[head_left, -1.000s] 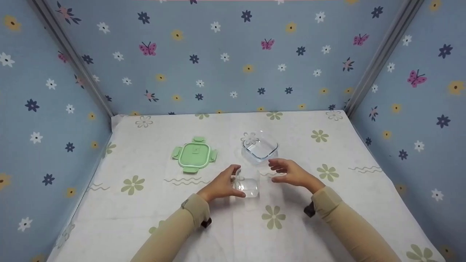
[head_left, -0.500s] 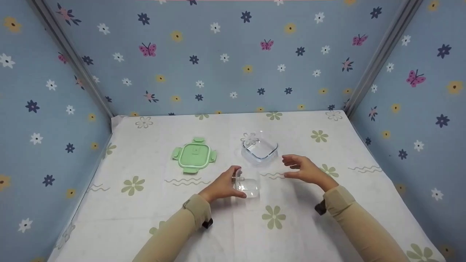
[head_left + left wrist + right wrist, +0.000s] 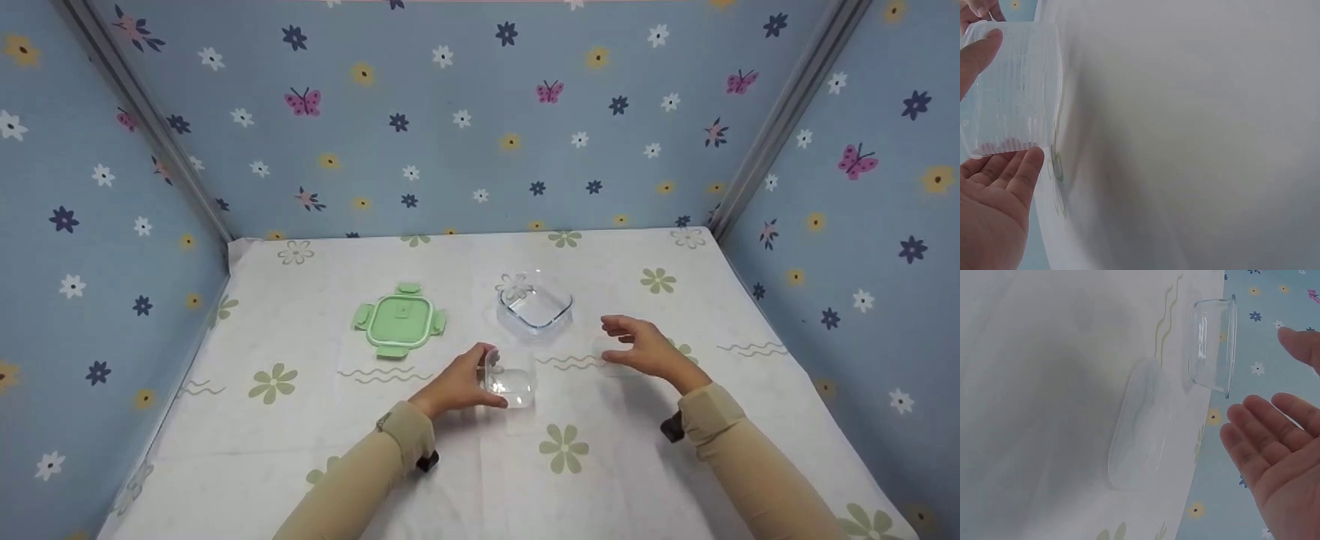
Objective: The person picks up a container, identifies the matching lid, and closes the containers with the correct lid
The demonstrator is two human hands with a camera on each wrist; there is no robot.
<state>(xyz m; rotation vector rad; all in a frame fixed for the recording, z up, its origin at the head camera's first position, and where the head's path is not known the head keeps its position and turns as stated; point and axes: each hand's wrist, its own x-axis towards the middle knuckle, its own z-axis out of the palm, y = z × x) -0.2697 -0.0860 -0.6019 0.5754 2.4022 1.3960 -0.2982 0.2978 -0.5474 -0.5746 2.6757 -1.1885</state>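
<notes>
My left hand (image 3: 461,382) grips a small clear plastic box (image 3: 511,388) from its left side. In the left wrist view the thumb lies along one face of the box (image 3: 1019,90) and the fingertips (image 3: 1032,160) touch the opposite one. Over to the right, my right hand (image 3: 645,349) hovers with its fingers relaxed and apart from the thumb, holding nothing. Beneath it on the cloth lies a flat, translucent lid-like piece (image 3: 1139,430), only faintly visible in the head view. A square glass container (image 3: 535,309) stands open-topped behind the hands.
A green lid (image 3: 401,320) with four-sided clip flaps lies at left of the glass container. White flower-printed cloth (image 3: 300,450) covers the table. Blue patterned walls (image 3: 480,150) enclose its back and both sides.
My right hand has moved right, away from the plastic box. The translucent piece now shows on the cloth below it. The left hand and its box have hardly moved.
</notes>
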